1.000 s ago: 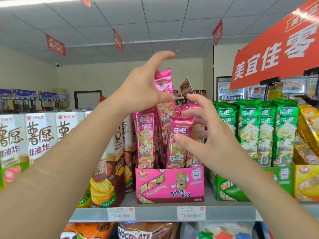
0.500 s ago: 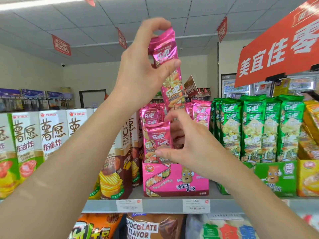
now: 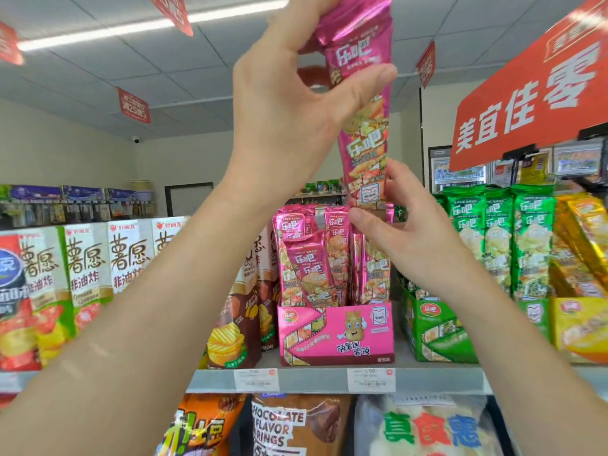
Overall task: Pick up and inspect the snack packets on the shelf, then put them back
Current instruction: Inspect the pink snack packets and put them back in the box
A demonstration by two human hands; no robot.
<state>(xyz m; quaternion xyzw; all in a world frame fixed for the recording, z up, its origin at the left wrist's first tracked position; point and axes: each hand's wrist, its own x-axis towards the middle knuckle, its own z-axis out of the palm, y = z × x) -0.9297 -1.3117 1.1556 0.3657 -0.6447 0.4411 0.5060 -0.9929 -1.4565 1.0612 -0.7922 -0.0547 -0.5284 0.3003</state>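
Note:
A long pink snack packet [image 3: 363,133] hangs upright in front of me, lifted clear above its pink display box [image 3: 335,334] on the shelf. My left hand [image 3: 296,103] pinches the packet near its top between thumb and fingers. My right hand [image 3: 408,232] pinches its bottom edge with thumb and fingertips. More pink packets [image 3: 312,268] of the same kind stand in the box, one leaning at the front.
Green snack packets [image 3: 500,241] in a green box stand right of the pink box, yellow ones [image 3: 582,258] beyond. White and brown chip cartons [image 3: 108,264] fill the shelf to the left. Price tags sit on the shelf edge [image 3: 312,380]. Large bags [image 3: 296,426] lie on the shelf below. A red sign [image 3: 533,93] hangs overhead.
My left hand has raised the pink packet higher, fully out of the box. My right hand has left the packets in the box and taken hold of the lifted packet's bottom edge.

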